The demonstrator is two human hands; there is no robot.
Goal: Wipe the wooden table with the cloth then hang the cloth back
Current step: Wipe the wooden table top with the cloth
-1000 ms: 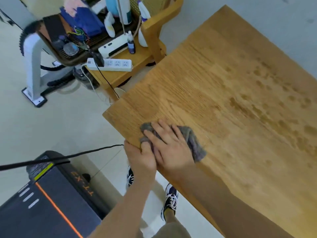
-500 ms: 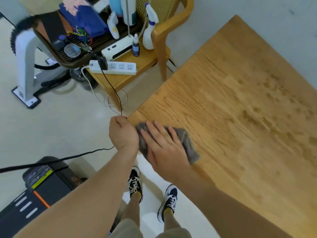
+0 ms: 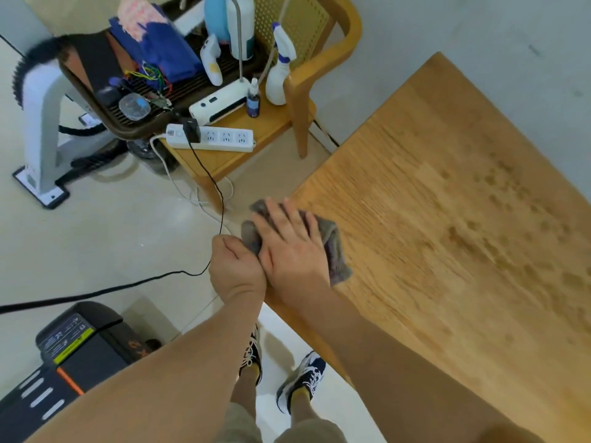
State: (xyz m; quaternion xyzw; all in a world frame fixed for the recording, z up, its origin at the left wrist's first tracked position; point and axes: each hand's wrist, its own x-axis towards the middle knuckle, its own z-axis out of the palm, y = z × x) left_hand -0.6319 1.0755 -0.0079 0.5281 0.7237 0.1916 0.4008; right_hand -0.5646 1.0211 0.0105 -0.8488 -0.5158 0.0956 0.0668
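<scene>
**Cloth at the tabletop's corner**

The right hand [image 3: 289, 247] lies flat, fingers spread, pressing the grey cloth [image 3: 334, 251] onto the near corner of the wooden tabletop [image 3: 447, 219]. The left hand [image 3: 235, 266] is curled into a fist just beside it, its grip pinching the cloth's overhanging edge.

No lettering here can be read with confidence. The black treadmill console [image 3: 75, 346], on the floor below and to the left of the left hand [image 3: 235, 266], carries a yellow-green label strip [image 3: 73, 345] and an orange mark, both too blurred to make out. The small dark-blue bottle [image 3: 253, 102] above the hands has a label, also illegible.
</scene>
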